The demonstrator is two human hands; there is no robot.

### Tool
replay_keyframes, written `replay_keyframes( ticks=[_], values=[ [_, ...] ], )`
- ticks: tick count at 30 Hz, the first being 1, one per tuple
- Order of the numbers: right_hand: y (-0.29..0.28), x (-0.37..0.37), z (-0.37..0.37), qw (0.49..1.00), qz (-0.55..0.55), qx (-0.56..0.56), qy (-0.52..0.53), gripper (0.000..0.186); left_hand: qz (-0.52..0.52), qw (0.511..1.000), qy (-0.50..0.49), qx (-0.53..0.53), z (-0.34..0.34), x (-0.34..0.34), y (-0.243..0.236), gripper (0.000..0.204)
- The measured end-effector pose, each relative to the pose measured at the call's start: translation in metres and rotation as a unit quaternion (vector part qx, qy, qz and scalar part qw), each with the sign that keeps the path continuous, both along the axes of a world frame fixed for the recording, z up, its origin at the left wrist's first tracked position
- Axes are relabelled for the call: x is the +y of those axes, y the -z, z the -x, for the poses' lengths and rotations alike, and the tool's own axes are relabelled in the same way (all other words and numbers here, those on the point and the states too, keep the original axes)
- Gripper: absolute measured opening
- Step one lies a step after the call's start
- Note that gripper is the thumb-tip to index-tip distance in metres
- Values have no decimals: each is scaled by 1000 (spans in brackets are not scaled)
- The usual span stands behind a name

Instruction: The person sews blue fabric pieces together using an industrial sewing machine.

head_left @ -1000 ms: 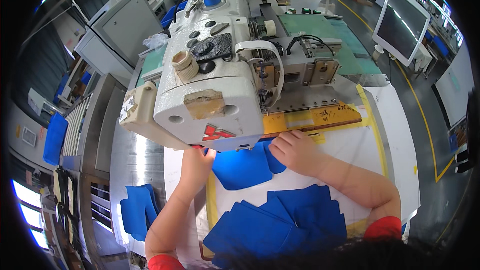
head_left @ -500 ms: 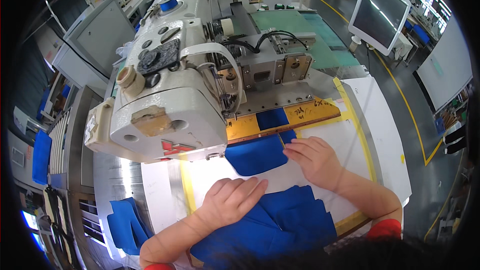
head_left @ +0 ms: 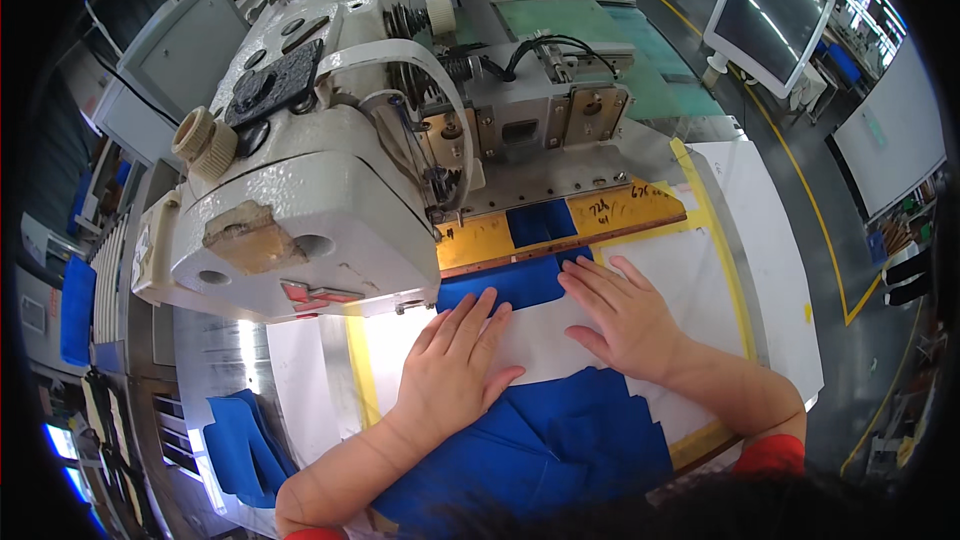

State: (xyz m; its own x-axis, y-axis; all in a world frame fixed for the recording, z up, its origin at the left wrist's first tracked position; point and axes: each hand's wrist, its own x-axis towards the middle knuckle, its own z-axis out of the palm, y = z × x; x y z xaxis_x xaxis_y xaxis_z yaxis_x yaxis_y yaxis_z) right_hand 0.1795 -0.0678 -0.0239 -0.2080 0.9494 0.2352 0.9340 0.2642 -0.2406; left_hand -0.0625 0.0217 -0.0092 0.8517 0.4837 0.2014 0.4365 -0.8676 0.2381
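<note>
Blue cloth (head_left: 528, 283) flat against the yellow plate (head_left: 602, 212) of a sewing machine (head_left: 300, 210).

Left to right, by clock from the cloth: at eight, a small blue pile (head_left: 243, 450); at nine, the machine, close by. At seven, left hand (head_left: 445, 375), palm down and open, fingertips on the cloth's front edge. Toward six, a narrow open strip of white sheet (head_left: 541, 340), then a big blue pile (head_left: 560, 450). At four, right hand (head_left: 630, 330), likewise open, fingertips at the cloth's right end; past it toward three, wider open room up to yellow tape (head_left: 728, 265). Front edge toward six; long axis of the visible strip from half past eight to half past two, along the plate.
</note>
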Motion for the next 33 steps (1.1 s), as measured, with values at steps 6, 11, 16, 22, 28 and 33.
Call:
replay_keyframes(
  ticks=[6, 11, 16, 22, 28, 33],
  values=[
    [2, 12, -2, 999, -37, 0, 10, 61, -25, 999, -20, 2, -10, 20, 6, 72],
    [-2, 5, -7, 999, -26, 18, 6, 61, -35, 999, -23, -2, -6, 18, 7, 72],
    [-1, 7, -6, 999, -31, -23, 16, 58, -26, 999, -22, 1, -7, 19, 6, 72],
    [1, 8, -5, 997, -53, -61, 17, 60, -36, 999, -28, -12, -9, 19, 10, 72],
    [4, 6, -4, 998, -45, -49, 8, 61, -33, 999, -18, -3, -9, 18, 6, 71],
    [3, 7, -4, 998, -39, -38, 6, 59, -45, 999, -11, -12, -6, 16, 7, 66]
  ],
)
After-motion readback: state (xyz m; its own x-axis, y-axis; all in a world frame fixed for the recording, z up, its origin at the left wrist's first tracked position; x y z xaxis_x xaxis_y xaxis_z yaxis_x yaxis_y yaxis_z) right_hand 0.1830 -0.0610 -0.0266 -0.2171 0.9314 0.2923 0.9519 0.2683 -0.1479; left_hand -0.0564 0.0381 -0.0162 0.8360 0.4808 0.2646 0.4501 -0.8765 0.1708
